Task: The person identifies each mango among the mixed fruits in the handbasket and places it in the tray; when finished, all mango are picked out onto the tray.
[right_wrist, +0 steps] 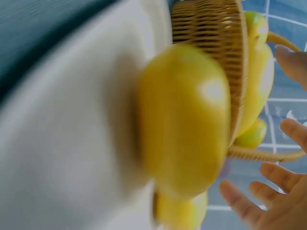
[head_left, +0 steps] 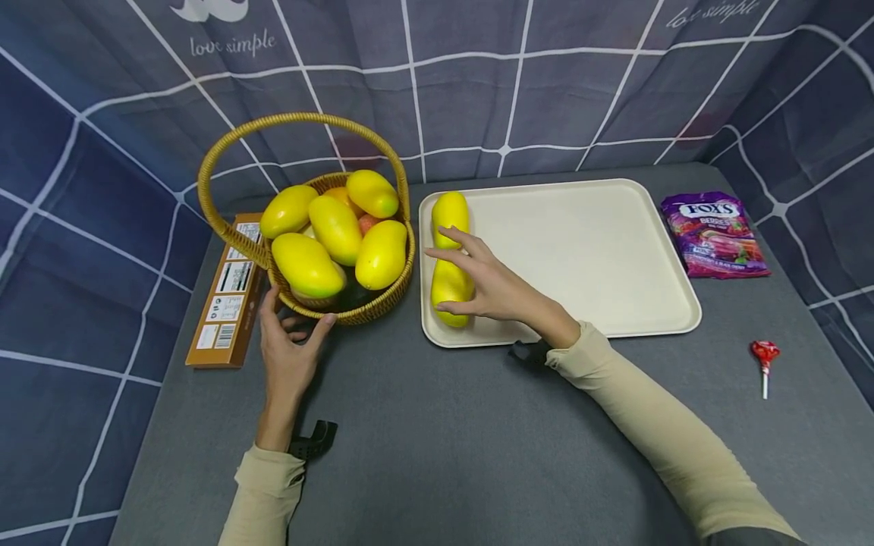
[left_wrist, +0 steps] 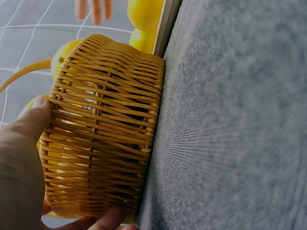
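Note:
A wicker basket (head_left: pixel 372 309) with a tall arched handle holds several yellow mangoes (head_left: pixel 334 231), with an orange and a reddish fruit partly hidden among them. My left hand (head_left: pixel 290 360) holds the near left side of the basket; in the left wrist view the thumb (left_wrist: pixel 38 115) lies at the rim and other fingers touch the woven wall. Along the left end of a cream tray (head_left: pixel 580 258) lie two mangoes, a far one (head_left: pixel 447 208) and a near one (head_left: pixel 447 288). Above them hovers my right hand (head_left: pixel 498 284), fingers spread, holding nothing.
A brown box (head_left: pixel 221 303) with white labels lies left of the basket, partly beneath its overhang. Right of the tray are a purple Fox's candy bag (head_left: pixel 713 235) and a red lollipop (head_left: pixel 765 356). A checked blue-grey curtain (head_left: pixel 464 98) encloses the grey table.

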Available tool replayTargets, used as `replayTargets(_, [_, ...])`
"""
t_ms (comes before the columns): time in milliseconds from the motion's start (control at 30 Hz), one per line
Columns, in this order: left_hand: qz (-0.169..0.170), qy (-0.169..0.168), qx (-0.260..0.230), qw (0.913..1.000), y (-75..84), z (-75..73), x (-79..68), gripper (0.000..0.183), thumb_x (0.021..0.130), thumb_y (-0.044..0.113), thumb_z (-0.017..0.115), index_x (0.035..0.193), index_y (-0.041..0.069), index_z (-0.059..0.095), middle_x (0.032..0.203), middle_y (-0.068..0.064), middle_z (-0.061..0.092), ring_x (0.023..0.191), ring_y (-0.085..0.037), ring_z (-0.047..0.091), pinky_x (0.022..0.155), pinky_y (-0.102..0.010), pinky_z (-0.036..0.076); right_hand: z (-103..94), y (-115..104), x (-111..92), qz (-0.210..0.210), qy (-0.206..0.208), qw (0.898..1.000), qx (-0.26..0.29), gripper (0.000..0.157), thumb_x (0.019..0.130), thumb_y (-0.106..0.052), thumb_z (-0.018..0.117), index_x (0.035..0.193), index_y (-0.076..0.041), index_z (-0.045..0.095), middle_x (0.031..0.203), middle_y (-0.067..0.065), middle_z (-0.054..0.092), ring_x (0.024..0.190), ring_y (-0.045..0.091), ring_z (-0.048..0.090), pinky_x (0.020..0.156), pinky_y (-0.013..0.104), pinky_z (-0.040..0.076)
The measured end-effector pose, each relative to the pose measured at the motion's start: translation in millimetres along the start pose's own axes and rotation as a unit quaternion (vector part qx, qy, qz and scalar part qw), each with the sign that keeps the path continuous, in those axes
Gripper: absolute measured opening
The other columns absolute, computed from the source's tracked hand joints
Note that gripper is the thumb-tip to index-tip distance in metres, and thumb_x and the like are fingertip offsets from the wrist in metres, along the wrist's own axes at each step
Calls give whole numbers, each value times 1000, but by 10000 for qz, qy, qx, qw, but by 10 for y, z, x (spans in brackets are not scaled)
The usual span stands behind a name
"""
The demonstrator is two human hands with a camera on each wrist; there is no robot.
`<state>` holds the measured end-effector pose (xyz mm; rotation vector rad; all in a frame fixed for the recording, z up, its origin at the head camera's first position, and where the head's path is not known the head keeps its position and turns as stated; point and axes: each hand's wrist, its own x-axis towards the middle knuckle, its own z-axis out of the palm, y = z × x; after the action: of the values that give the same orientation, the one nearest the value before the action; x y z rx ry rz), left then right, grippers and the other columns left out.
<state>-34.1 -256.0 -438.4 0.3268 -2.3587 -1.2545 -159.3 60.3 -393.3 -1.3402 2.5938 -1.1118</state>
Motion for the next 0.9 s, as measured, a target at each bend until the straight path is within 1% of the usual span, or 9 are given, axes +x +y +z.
replayTargets(67, [10,10,-2,10000,1,-9,2,93,82,26,81,155,28,24,151,-11,36,105,-26,56,76,-29,45,4,-92,104,30,65,10000,55,79,78,-41,82,146,-20,47,161,8,21,147,25,21,112,50,35])
replayTargets(167, [8,20,5,10000,0,-21,4,93,82,26,81,155,28,24,151,-10,36,105,-27,56,76,-29,45,30,-229,265,7,141,9998,119,80,78,-44,81,146,-20,47,160,8,23,146,24,23,111,49,37])
replayTargets(267, [-17,-3,35,10000,-2,-23,4,93,82,26,80,155,28,23,152,-10,36,106,-29,56,76,-27,45,65,-345,407,-170,258,9994,135,78,79,-44,81,145,-20,48,158,11,28,146,26,25,112,48,36])
replayTargets(400, [-4,-59,83,9999,7,-17,9,93,82,27,80,155,26,23,152,-10,35,107,-30,56,76,-26,45,116,-436,553,-410,303,9986,108,76,79,-44,80,144,-19,49,155,14,32,144,27,28,114,45,34])
replayTargets(533, [57,-72,93,9999,16,-10,17,93,82,26,80,155,23,23,152,-12,35,106,-31,57,76,-27,45,171,-438,673,-433,160,9989,74,75,80,-45,79,144,-19,49,155,15,32,143,28,30,114,43,32])
replayTargets(667, [76,-78,95,9999,13,-9,16,93,82,26,80,155,22,23,152,-12,35,105,-32,57,76,-28,45,211,-413,756,-438,-5,9990,74,75,79,-45,80,142,-17,51,154,15,34,140,29,34,113,43,33])
replayTargets(900, [83,-77,74,9999,-2,-20,18,93,82,26,80,155,24,23,154,-11,33,105,-31,56,76,-26,45,252,-377,873,-424,-428,9979,-224,75,81,-49,77,143,-18,50,156,11,34,143,28,31,116,42,30])
